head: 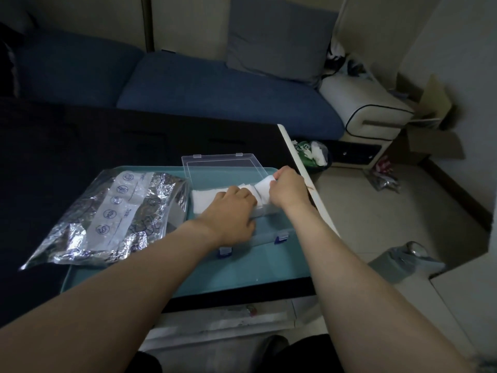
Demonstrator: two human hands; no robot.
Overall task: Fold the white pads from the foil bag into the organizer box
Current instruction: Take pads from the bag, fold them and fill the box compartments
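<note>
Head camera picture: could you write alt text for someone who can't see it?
Two bare hands work white pads into a clear plastic box on a teal tray; the right hand pinches a pad while the left hand rests on the others. A crinkled foil bag lies to the left.

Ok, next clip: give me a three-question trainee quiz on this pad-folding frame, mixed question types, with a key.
1. True or false: the organizer box has its lid closed.
2. Which hand pinches a white pad at the box's right end? A) left B) right C) neither
3. Fill in: the foil bag lies to the ____ of the box, partly on the teal tray.

Key:
1. False; the clear lid lies open behind the box.
2. B; the right hand holds it, while the left hand rests on the pads inside.
3. left
</note>
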